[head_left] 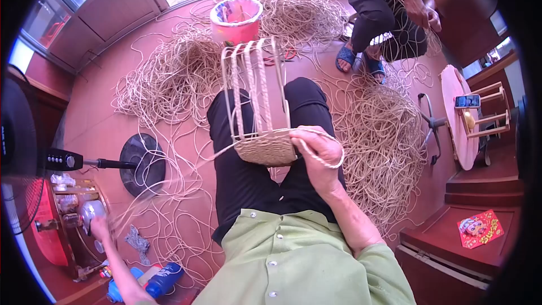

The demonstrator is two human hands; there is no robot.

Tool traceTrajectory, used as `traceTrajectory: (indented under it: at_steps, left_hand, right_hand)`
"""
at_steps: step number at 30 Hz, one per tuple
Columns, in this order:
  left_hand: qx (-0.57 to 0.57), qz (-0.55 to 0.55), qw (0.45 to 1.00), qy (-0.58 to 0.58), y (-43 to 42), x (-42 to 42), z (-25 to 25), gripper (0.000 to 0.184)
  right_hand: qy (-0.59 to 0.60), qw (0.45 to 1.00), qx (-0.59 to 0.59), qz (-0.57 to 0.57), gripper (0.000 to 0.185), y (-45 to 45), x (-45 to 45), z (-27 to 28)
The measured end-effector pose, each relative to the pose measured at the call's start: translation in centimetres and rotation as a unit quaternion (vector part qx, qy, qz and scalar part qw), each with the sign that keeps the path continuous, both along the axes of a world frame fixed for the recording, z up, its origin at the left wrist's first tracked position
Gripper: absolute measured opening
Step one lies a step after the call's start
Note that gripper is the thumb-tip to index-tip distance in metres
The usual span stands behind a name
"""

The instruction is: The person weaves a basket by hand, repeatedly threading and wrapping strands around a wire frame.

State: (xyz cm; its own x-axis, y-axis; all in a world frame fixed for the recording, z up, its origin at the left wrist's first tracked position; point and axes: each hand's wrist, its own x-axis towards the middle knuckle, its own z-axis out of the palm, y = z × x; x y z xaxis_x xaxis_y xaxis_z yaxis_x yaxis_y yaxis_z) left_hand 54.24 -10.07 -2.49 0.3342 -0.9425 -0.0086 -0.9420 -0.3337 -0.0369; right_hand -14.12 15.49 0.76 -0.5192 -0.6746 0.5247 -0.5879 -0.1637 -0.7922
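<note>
A half-woven basket (265, 149) stands between my thighs, its closely woven cord part nearest me and its bare frame bars (257, 90) pointing away. My right hand (319, 152) grips the woven part at its right corner, and a loop of cord (339, 161) curls round by the fingers. Far out to the left, my left hand (100, 229) is closed on a cord (206, 161) that runs taut from the basket's left side, blurred near the hand. A shiny silver object (92, 214) lies just behind that hand.
Piles of loose cord (378, 158) cover the floor on both sides. A pink bucket (237, 20) stands ahead. At left are a fan (22, 147) and blue bottles (164, 279). Another person (389, 11) sits at upper right; a phone (467, 101) is at right.
</note>
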Motion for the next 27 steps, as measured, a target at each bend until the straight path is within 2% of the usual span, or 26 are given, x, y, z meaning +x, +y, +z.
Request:
traceTrajectory:
  at_steps: [1, 2, 3, 4, 5, 6, 7, 9, 10, 11, 13, 14, 15, 16, 17, 18, 20, 21, 22, 23, 25, 27]
  left_hand:
    - [-0.004, 0.005, 0.999, -0.046, -0.7, 6.1, -2.5, 0.030]
    - [0.025, -0.006, 0.999, -0.031, 0.1, 0.6, -1.8, 0.031]
    - [-0.068, -0.117, 0.983, 0.121, -0.7, -2.7, -4.2, 0.034]
    - [-0.119, -0.236, 0.926, 0.269, -1.5, -6.0, -6.5, 0.037]
    - [-0.095, -0.198, 0.913, 0.344, 0.5, -18.2, -3.1, 0.039]
    - [-0.013, -0.147, 0.847, 0.511, 3.5, -28.3, 0.7, 0.040]
    - [0.046, -0.214, 0.813, 0.539, 5.1, -34.0, 1.4, 0.043]
    - [0.138, -0.367, 0.709, 0.587, 9.6, -42.6, 3.3, 0.034]
    - [0.288, -0.288, 0.625, 0.666, 11.8, -45.1, 5.8, 0.030]
    - [0.354, -0.277, 0.603, 0.659, 11.9, -45.0, 5.6, 0.015]
    - [0.213, -0.265, 0.726, 0.597, 9.7, -41.9, 6.1, 0.012]
    - [0.212, -0.240, 0.752, 0.576, 7.3, -38.0, 5.3, 0.012]
    - [0.155, -0.138, 0.754, 0.624, 5.5, -33.8, 3.3, 0.012]
    - [0.090, -0.094, 0.757, 0.641, 3.5, -27.9, 1.3, 0.012]
    - [0.080, -0.050, 0.775, 0.625, 2.1, -20.5, -0.3, 0.012]
    - [0.102, -0.066, 0.788, 0.604, 2.1, -18.0, -1.5, 0.013]
    - [0.148, -0.090, 0.809, 0.562, 3.7, -16.9, -2.3, 0.014]
    - [0.155, -0.107, 0.816, 0.547, 3.3, -17.7, -4.0, 0.017]
    - [0.191, -0.134, 0.834, 0.499, 3.2, -21.0, -3.0, 0.017]
    - [0.179, -0.188, 0.866, 0.428, 3.0, -23.8, -2.6, 0.021]
    - [0.110, -0.318, 0.884, 0.325, 2.6, -28.5, -2.2, 0.032]
    - [0.050, -0.333, 0.837, 0.432, 3.6, -33.8, -1.2, 0.035]
  right_hand:
    - [0.040, 0.999, -0.014, 0.000, 0.020, -0.2, 0.2, 0.3]
    - [0.063, 0.998, -0.008, -0.007, 0.021, -0.1, 0.0, 0.2]
    - [0.084, 0.996, -0.004, -0.015, 0.023, -0.1, -0.1, 0.1]
    - [0.106, 0.994, 0.000, -0.005, 0.022, -0.1, -0.1, 0.0]
    - [0.126, 0.992, 0.005, 0.002, 0.022, -0.1, -0.2, 0.1]
    - [0.149, 0.989, 0.010, 0.009, 0.022, -0.1, -0.5, 0.3]
    - [0.199, 0.979, 0.030, 0.031, 0.022, 0.1, -0.9, 0.7]
    - [0.296, 0.950, 0.066, 0.077, 0.024, 0.5, -2.2, 2.0]
    - [0.337, 0.930, 0.104, 0.105, 0.029, 0.8, -2.6, 3.2]
    - [0.343, 0.925, 0.107, 0.124, 0.030, 0.8, -2.9, 3.8]
    - [0.350, 0.916, 0.114, 0.158, 0.031, 1.1, -3.6, 4.5]
    - [0.293, 0.931, 0.139, 0.166, 0.026, 1.0, -3.1, 4.6]
    - [0.242, 0.949, 0.138, 0.146, 0.025, 1.1, -2.7, 4.3]
    - [0.191, 0.964, 0.135, 0.127, 0.024, 1.2, -2.4, 3.9]
    - [0.140, 0.976, 0.131, 0.107, 0.023, 1.3, -2.2, 3.5]
    - [0.052, 0.978, 0.152, 0.131, 0.029, 1.5, -1.9, 3.1]
    - [-0.040, 0.985, 0.127, 0.112, 0.032, 1.7, -0.7, 1.7]
    - [-0.083, 0.984, 0.112, 0.107, 0.033, 1.6, -0.4, 0.8]
    - [-0.091, 0.988, 0.093, 0.087, 0.035, 1.4, -0.6, -0.2]
    - [-0.106, 0.988, 0.084, 0.072, 0.034, 1.5, -0.9, -1.1]
    - [-0.062, 0.995, 0.061, 0.048, 0.031, 1.5, -1.2, -1.2]
    - [-0.169, 0.982, 0.064, 0.052, 0.026, 1.3, -1.3, -2.0]
